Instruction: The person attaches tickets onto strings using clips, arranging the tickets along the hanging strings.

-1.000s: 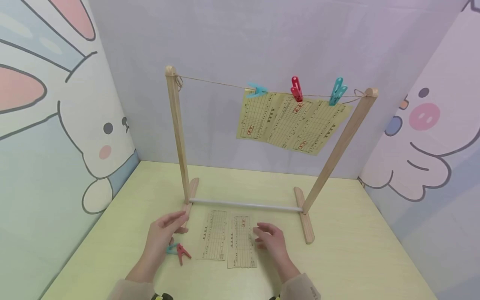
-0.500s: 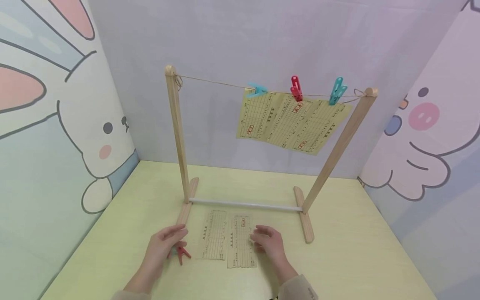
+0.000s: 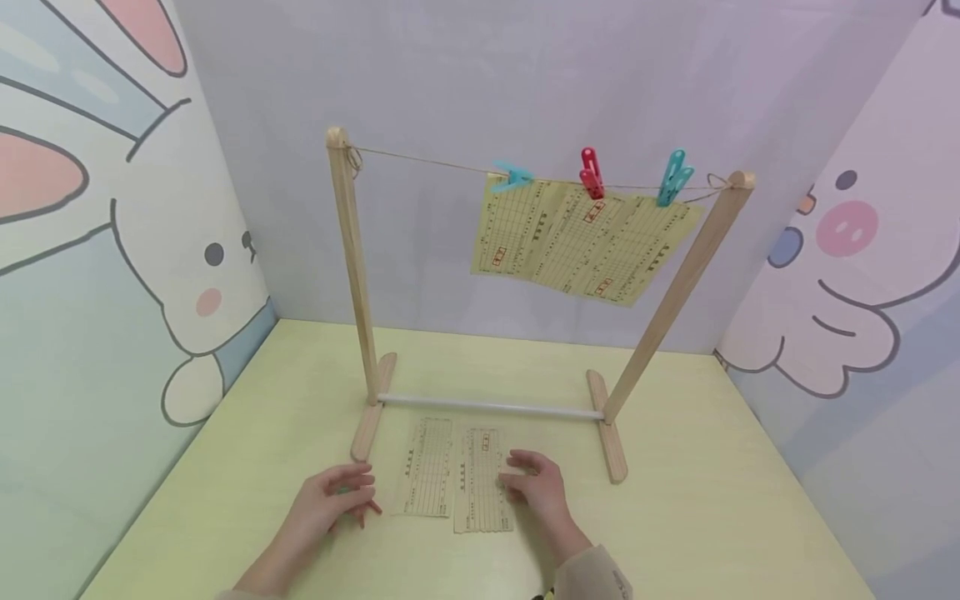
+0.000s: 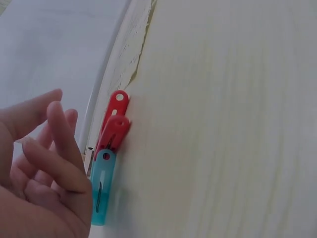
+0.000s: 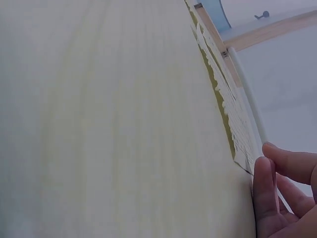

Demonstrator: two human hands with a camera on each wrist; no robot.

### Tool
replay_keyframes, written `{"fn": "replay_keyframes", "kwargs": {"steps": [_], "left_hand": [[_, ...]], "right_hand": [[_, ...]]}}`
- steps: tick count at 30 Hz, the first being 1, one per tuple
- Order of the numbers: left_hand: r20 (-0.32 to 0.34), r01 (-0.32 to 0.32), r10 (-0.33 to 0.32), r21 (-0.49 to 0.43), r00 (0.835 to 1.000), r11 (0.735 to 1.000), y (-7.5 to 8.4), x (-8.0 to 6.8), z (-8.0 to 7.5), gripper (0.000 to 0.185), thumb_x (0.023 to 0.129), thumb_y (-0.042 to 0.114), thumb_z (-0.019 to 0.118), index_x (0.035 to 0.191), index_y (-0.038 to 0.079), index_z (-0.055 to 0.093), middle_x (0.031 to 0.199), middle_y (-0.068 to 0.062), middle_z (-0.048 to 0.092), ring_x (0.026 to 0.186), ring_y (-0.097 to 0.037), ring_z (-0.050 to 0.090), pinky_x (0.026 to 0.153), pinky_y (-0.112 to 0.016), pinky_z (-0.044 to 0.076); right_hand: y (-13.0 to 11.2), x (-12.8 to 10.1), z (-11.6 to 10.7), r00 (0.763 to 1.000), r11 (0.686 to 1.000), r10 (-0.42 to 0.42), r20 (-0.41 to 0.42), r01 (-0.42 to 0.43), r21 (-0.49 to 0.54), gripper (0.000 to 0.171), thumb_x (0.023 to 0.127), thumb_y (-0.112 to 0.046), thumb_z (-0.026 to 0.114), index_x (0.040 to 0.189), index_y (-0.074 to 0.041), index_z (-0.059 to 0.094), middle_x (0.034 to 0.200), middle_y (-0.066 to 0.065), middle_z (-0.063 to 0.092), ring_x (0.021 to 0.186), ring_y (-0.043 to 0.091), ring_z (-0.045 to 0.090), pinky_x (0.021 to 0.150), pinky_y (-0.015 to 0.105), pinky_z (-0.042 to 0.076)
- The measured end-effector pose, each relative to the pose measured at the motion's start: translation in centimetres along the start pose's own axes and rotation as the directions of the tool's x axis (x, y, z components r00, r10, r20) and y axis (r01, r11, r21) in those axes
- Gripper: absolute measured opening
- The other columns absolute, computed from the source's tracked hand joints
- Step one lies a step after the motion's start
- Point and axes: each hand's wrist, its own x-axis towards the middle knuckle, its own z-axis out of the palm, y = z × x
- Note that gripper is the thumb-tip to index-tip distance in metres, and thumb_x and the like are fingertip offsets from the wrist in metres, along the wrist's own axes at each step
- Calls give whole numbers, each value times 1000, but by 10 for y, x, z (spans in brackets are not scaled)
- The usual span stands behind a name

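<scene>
Two yellow paper slips lie side by side on the table, the left slip [image 3: 426,467] and the right slip [image 3: 480,479]. My right hand [image 3: 513,479] rests with relaxed fingertips [image 5: 266,191] at the right slip's [image 5: 237,130] right edge. My left hand [image 3: 360,493] hovers low over two clothes pegs, which it mostly hides in the head view. The left wrist view shows a red peg [image 4: 113,126] and a teal peg [image 4: 101,191] lying end to end on the table, with my loosely curved fingers [image 4: 59,144] just above them and gripping nothing.
A wooden drying rack [image 3: 351,275] stands behind the slips with a white crossbar [image 3: 491,407]. Its string carries a light blue peg [image 3: 513,177], a red peg [image 3: 591,173] and a teal peg [image 3: 672,177] holding paper sheets [image 3: 581,246]. Cartoon walls enclose the table [image 3: 712,500].
My left hand has dropped down and back onto the spot of the two loose pegs, covering them in the head view. My right hand stays at the right slip's edge.
</scene>
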Motion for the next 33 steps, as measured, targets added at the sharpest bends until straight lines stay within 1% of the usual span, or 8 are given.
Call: {"fn": "replay_keyframes", "kwargs": {"steps": [2, 5, 8, 14, 16, 22, 27, 33], "left_hand": [[32, -35, 34, 38, 999, 999, -2, 0, -3, 48, 83, 12, 77, 128, 3, 63, 118, -13, 71, 70, -11, 59, 47, -21, 36], [95, -92, 83, 89, 992, 992, -4, 1, -7, 52, 78, 8, 80, 126, 0, 63, 120, -16, 69, 88, -15, 63, 60, -22, 47], [152, -122, 101, 137, 983, 983, -7, 3, -9, 54, 75, 5, 81, 125, 0, 64, 124, -17, 67, 105, -20, 62, 74, -24, 50], [196, -127, 92, 170, 976, 977, -12, 6, -10, 55, 71, 0, 79, 123, 1, 65, 127, -19, 66, 94, -16, 55, 64, -24, 46], [191, -135, 100, 183, 977, 974, -11, 5, -10, 54, 70, 0, 79, 122, 2, 66, 126, -18, 67, 93, -16, 55, 64, -23, 46], [161, -169, 131, 245, 978, 955, -9, 3, -10, 47, 72, 8, 83, 117, 6, 69, 119, -12, 70, 94, -15, 57, 67, -22, 46], [212, -236, 187, 237, 959, 942, -10, 2, -11, 46, 75, 8, 82, 118, 2, 67, 109, -11, 71, 76, -12, 58, 63, -21, 49], [272, -280, 216, 224, 938, 933, -13, 5, -11, 49, 72, 0, 81, 119, -1, 66, 107, -11, 70, 75, -14, 62, 65, -21, 51]], "right_hand": [[1, 0, 0, 1000, 1000, -5, 0, 5, -12, 51, 79, 0, 75, 126, 7, 59, 124, 26, 64, 69, 10, 63, 64, 25, 58], [3, 0, 0, 1000, 999, -16, -5, 15, -43, 52, 77, 1, 76, 126, 6, 59, 124, 24, 64, 68, 10, 63, 63, 24, 57], [3, -1, 1, 1000, 997, -30, -9, 29, -75, 54, 75, 1, 76, 126, 5, 60, 124, 23, 65, 61, 8, 60, 58, 23, 54], [2, -3, 2, 998, 995, -61, -2, 61, -82, 55, 73, 6, 76, 125, 5, 60, 122, 23, 65, 51, 7, 52, 49, 19, 47], [2, -3, 2, 997, 992, -75, -8, 74, -99, 55, 72, 6, 76, 124, 4, 61, 121, 22, 65, 59, 7, 53, 49, 19, 46], [3, -3, 3, 995, 984, -93, -21, 88, -152, 51, 73, 5, 75, 122, 2, 64, 121, 20, 67, 57, 6, 46, 45, 18, 42], [4, -2, 2, 997, 988, -74, -25, 70, -140, 46, 76, 6, 73, 121, 2, 64, 119, 20, 68, 50, 5, 45, 43, 18, 41], [4, -2, -2, 998, 995, -58, -2, 58, -81, 45, 78, 9, 67, 123, 6, 61, 121, 23, 66, 43, 6, 47, 43, 19, 43]]}}
